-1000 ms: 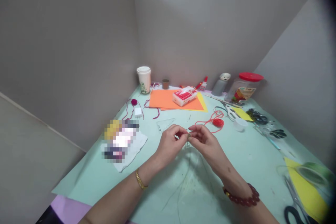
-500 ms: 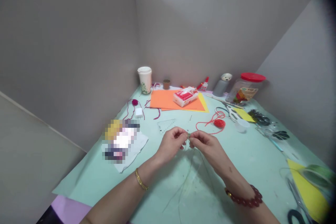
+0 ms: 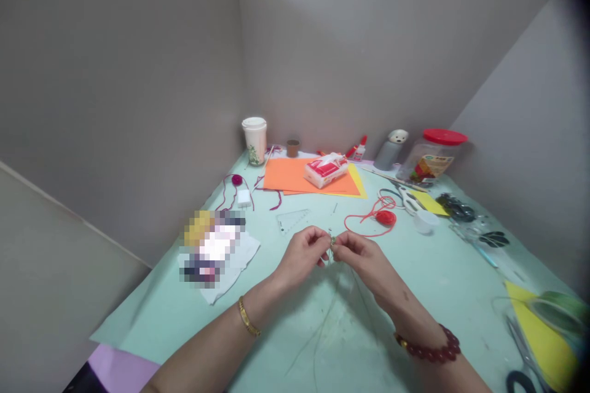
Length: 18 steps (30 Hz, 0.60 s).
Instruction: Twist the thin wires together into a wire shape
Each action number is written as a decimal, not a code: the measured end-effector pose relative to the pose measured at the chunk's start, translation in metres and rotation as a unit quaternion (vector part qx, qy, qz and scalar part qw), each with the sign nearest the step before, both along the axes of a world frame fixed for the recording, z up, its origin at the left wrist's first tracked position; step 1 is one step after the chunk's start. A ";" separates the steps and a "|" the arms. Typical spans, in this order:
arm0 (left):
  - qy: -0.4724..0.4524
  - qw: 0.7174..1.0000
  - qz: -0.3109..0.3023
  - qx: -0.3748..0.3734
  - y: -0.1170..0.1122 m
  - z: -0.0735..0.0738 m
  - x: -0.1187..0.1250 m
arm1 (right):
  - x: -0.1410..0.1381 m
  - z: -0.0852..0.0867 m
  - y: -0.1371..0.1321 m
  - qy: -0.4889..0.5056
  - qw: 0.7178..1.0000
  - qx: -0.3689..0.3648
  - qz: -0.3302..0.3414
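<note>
- Both hands have come a bit closer together since the earlier picture, and now they meet at the fingertips.
- Left hand [image 3: 302, 255]: almost shut, with thumb and first finger pinching the tiny gold-green piece [image 3: 332, 239].
- Right hand [image 3: 364, 261]: almost shut too, pinching the other side of that same piece.
- That piece sits right between the two hands. It is too small to tell if it is a bead or a knot.
- Thin green threads [image 3: 334, 313] hang down from it toward 6 o'clock and lie on the counter [image 3: 415, 295].
- Left wrist has a gold bangle [image 3: 246, 316]. Right wrist has a red bead bracelet [image 3: 428, 350].
- At 1 o'clock from the hands, near them, is a red yarn ball [image 3: 385, 218] with loose red string.
- At 11 o'clock, just past the left hand, is a clear plastic triangle ruler [image 3: 292, 221].
- Farther off at 12 o'clock, a red and white tissue pack [image 3: 325, 172] lies on orange paper [image 3: 295, 175].
- At 2 o'clock are scissors [image 3: 408, 199], and past them is a jar with a red lid [image 3: 433, 156].
- At 9 o'clock is a blurred pack [image 3: 214, 252] on a white cloth.
</note>
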State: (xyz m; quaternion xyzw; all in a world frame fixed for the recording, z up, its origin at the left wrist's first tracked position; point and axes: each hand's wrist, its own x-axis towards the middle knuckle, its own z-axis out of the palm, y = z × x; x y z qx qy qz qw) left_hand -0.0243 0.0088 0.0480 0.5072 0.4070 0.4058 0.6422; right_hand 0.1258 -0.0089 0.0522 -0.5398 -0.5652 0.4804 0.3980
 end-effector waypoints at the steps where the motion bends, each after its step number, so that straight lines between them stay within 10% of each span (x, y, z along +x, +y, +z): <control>1: 0.002 1.000 -0.003 -0.001 0.000 0.000 0.000 | 0.001 0.000 0.000 -0.002 1.000 0.001 0.002; 18: 0.030 0.998 0.007 0.053 -0.002 -0.013 0.004 | 0.005 -0.001 0.002 -0.020 1.000 0.016 -0.015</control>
